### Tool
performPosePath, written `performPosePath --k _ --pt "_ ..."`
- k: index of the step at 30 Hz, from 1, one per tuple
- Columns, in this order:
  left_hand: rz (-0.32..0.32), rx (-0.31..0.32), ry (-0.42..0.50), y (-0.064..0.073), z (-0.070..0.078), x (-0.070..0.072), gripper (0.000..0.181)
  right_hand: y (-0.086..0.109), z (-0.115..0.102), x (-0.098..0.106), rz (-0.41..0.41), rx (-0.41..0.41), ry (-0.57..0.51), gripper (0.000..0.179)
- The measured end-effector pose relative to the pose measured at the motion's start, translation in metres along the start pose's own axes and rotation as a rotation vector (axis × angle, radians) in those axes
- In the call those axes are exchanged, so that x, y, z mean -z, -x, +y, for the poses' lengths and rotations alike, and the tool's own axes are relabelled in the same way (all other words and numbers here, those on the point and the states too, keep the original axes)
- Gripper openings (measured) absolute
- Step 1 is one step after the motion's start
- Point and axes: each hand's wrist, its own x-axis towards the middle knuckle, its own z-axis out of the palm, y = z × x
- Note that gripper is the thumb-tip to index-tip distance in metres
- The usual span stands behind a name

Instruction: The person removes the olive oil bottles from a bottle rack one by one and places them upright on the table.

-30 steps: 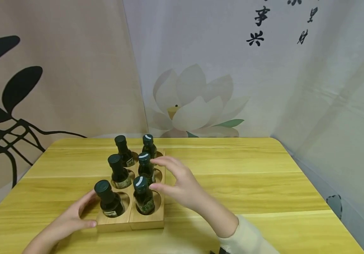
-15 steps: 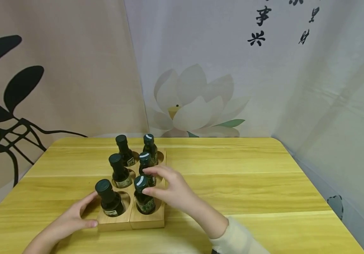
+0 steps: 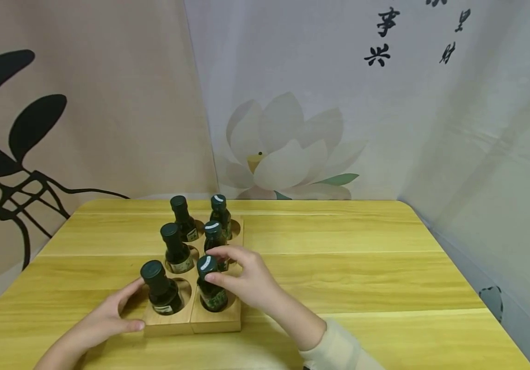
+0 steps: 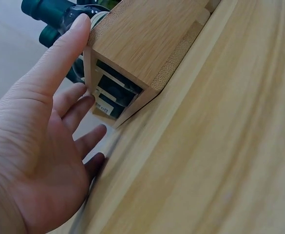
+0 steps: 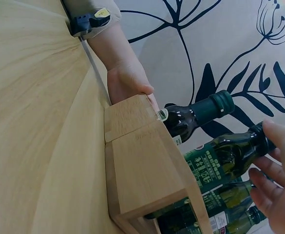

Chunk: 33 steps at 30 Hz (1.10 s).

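Near-right bottle (image 3: 214, 298) sits in the near right hole of the wooden holder (image 3: 216, 327), left part of the table (image 3: 362, 280). Right hand (image 3: 248, 277) has just closed in: thumb and fingers now curl about the cap; grip firmness, cannot tell. Reads as reach turning into hold, bottle not yet lifted. Left hand (image 3: 108, 316) spread at holder's near left corner, thumb touching, probably steadying. Five other bottles (image 3: 179, 257) stand left and far in the holder.
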Motion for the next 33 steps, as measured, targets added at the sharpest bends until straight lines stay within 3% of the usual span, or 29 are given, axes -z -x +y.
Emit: performPosePath --k 17,33 --pt "0.012 -0.044 -0.003 0.000 -0.004 -0.002 0.083 0.003 -0.001 -0.004 0.049 0.061 0.047 0.030" --pt "0.012 -0.030 -0.001 0.000 0.000 -0.002 0.084 -0.002 -0.025 0.020 0.112 0.159 0.056 0.031"
